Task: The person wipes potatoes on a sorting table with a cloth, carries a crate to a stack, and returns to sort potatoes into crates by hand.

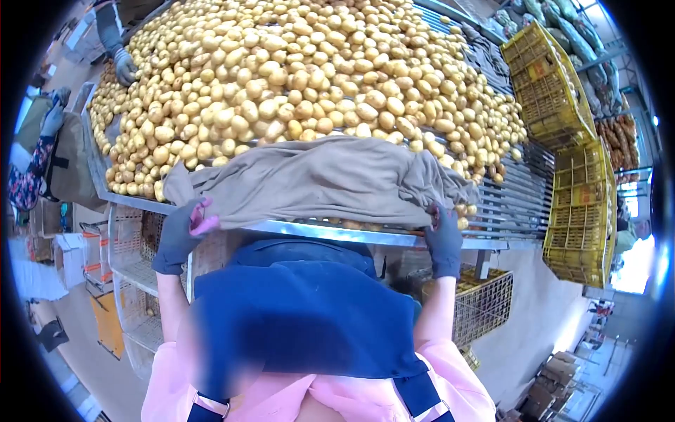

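Apron [309, 316], left hand [184, 235], right hand [444, 240] gripping cloth [316, 179]

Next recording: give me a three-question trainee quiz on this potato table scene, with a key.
1. True or false: the left hand and the right hand both wear dark gloves.
2. Multiple choice: where is the tan cloth?
A) rolled up under the bench
B) draped over the near edge of the table and the potatoes, with a hand at each end
C) spread on the floor
3. Fill in: the crates stacked to the right of the potatoes are ___ in colour.

Key: 1 true; 2 B; 3 yellow.
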A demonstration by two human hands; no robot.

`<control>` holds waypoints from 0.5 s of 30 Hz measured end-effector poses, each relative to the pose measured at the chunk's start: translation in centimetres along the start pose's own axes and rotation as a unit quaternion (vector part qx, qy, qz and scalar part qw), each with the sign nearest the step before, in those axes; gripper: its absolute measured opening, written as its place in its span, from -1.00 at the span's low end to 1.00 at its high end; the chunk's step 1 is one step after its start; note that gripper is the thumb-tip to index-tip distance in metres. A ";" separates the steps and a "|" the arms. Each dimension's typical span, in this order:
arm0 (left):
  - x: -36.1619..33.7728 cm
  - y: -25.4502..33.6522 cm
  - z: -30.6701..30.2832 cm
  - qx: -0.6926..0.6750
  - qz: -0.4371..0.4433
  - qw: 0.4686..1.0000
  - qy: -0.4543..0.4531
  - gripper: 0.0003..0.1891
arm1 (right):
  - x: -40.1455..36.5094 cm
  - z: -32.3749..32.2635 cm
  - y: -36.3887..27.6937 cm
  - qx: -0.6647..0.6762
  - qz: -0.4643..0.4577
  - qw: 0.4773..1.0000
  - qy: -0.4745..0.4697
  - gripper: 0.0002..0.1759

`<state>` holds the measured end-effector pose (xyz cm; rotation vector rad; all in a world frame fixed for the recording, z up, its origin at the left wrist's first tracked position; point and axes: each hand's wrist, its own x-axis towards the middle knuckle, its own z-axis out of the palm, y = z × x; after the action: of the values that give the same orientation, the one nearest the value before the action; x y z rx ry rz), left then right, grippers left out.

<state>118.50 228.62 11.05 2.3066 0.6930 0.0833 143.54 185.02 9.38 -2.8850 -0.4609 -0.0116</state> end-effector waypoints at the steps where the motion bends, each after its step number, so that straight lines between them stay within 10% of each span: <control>1: -0.2 -0.4 0.4 -0.004 -0.015 0.999 -0.038 -0.49 | 0.5 -0.7 -0.5 -0.022 0.026 0.998 -0.051 -0.67; 6: -0.5 -1.0 0.1 0.083 0.066 0.987 -0.122 -0.43 | 3.3 -1.6 0.0 0.013 -0.021 0.997 0.072 -0.65; 8: -1.3 -4.5 0.8 -0.130 -0.033 0.988 -0.078 -0.55 | 5.4 -1.9 -1.9 0.020 0.152 0.988 0.012 -0.62; 10: -0.9 -5.4 -0.1 0.202 0.092 0.972 0.072 -0.58 | 8.0 1.2 1.8 0.199 0.022 0.974 0.109 -0.60; 12: 0.3 -1.3 -2.5 0.218 0.121 0.959 0.137 -0.55 | 10.1 -1.2 -0.3 0.238 -0.192 0.917 0.256 -0.59; 15: -0.5 2.0 -3.8 0.154 0.127 0.965 0.167 -0.50 | 14.5 -7.3 -2.7 0.251 -0.258 0.840 0.405 -0.64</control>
<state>118.04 229.53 15.19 2.7079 0.6011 0.5281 156.74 190.37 17.68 -1.9084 -0.8642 -0.9864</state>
